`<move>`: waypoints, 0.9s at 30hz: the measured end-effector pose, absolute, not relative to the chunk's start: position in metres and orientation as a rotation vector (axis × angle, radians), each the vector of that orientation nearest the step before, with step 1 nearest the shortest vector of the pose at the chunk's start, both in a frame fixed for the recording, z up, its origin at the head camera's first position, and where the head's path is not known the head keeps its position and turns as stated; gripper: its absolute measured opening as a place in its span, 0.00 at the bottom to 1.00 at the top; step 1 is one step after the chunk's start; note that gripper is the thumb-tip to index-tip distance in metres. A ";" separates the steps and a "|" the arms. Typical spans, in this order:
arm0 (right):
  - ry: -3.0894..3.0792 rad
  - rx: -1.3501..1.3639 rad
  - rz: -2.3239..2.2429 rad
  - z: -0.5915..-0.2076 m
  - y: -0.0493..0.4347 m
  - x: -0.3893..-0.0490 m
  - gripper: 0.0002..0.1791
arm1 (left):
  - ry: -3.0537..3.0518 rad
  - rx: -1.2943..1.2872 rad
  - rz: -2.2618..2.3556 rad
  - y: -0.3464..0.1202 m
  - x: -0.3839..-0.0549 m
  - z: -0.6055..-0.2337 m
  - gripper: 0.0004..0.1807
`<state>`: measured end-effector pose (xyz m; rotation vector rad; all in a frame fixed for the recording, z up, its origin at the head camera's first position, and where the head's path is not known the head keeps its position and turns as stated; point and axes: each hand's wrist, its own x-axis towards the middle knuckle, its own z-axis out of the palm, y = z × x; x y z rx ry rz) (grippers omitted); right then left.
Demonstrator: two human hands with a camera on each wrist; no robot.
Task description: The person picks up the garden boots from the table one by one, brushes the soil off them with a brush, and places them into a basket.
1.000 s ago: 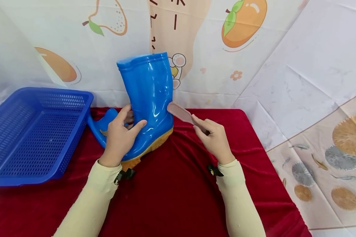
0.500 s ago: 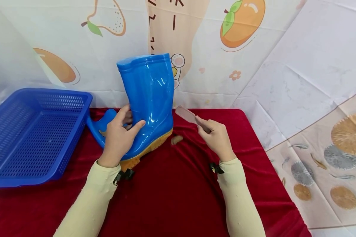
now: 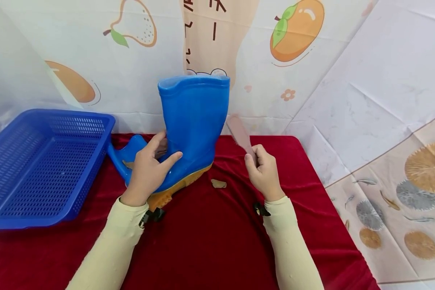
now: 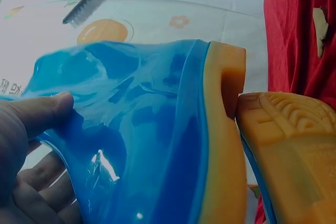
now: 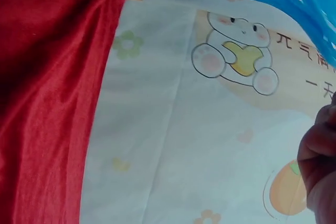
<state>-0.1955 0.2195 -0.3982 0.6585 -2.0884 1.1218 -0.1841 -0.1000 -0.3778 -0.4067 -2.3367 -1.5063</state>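
A blue rain boot with a yellow sole stands tilted over the red cloth, its toe toward the front left. My left hand grips it at the instep, thumb on the near side and fingers behind. My right hand holds a pinkish brush by its handle, head pointing up beside the shaft; its bristles show on the brush in the left wrist view. A small brownish flat scrap lies on the cloth near the heel. A second blue boot lies behind my left hand, partly hidden.
A blue perforated plastic basket stands at the left on the red cloth. A printed white curtain hangs close behind the boots. The table's right edge slants down past my right arm.
The brush has come away from the boot and swung upright. The boot has turned and shifted right. The brownish scrap has appeared on the cloth and slid toward the front.
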 end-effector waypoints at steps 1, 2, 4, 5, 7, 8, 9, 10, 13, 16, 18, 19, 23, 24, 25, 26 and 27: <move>-2.094 0.683 1.114 -0.399 0.218 -0.196 0.06 | -2.335 -0.415 -1.509 -0.100 -0.184 -0.378 0.38; -2.099 0.703 1.108 -0.400 0.217 -0.196 0.06 | -2.334 -0.422 -1.510 -0.100 -0.184 -0.378 0.38; -2.102 0.722 1.110 -0.402 0.215 -0.196 0.06 | -2.333 -0.428 -1.509 -0.100 -0.184 -0.378 0.38; -2.104 0.724 1.108 -0.402 0.214 -0.196 0.07 | -2.332 -0.428 -1.506 -0.100 -0.184 -0.379 0.38; -2.113 0.717 1.092 -0.403 0.212 -0.196 0.09 | -2.331 -0.427 -1.503 -0.100 -0.184 -0.379 0.37; -2.120 0.715 1.080 -0.404 0.211 -0.196 0.10 | -2.330 -0.427 -1.502 -0.100 -0.184 -0.379 0.37; -2.128 0.712 1.064 -0.406 0.209 -0.196 0.10 | -2.331 -0.426 -1.501 -0.099 -0.184 -0.379 0.37; -2.139 0.709 1.043 -0.407 0.208 -0.196 0.10 | -2.332 -0.425 -1.500 -0.099 -0.184 -0.378 0.37; -2.158 0.715 0.996 -0.411 0.203 -0.196 0.08 | -2.335 -0.423 -1.501 -0.100 -0.184 -0.378 0.37; -2.135 0.689 0.996 -0.413 0.202 -0.197 0.10 | -2.340 -0.422 -1.499 -0.099 -0.185 -0.378 0.36; -2.100 0.657 1.021 -0.413 0.203 -0.197 0.13 | -2.344 -0.421 -1.497 -0.099 -0.185 -0.379 0.37; -2.085 0.640 1.035 -0.414 0.203 -0.198 0.15 | -2.347 -0.418 -1.496 -0.099 -0.185 -0.379 0.37; -2.062 0.600 1.049 -0.414 0.204 -0.198 0.17 | -2.360 -0.400 -1.498 -0.098 -0.184 -0.378 0.38; -2.064 0.595 1.044 -0.414 0.204 -0.198 0.17 | -2.365 -0.394 -1.496 -0.099 -0.184 -0.378 0.38; -2.069 0.592 1.038 -0.414 0.203 -0.198 0.16 | -2.371 -0.388 -1.496 -0.099 -0.184 -0.378 0.38; -2.071 0.590 1.034 -0.414 0.203 -0.198 0.16 | -2.377 -0.383 -1.495 -0.099 -0.184 -0.378 0.38; -2.073 0.589 1.031 -0.413 0.202 -0.197 0.16 | -2.385 -0.378 -1.490 -0.100 -0.184 -0.378 0.37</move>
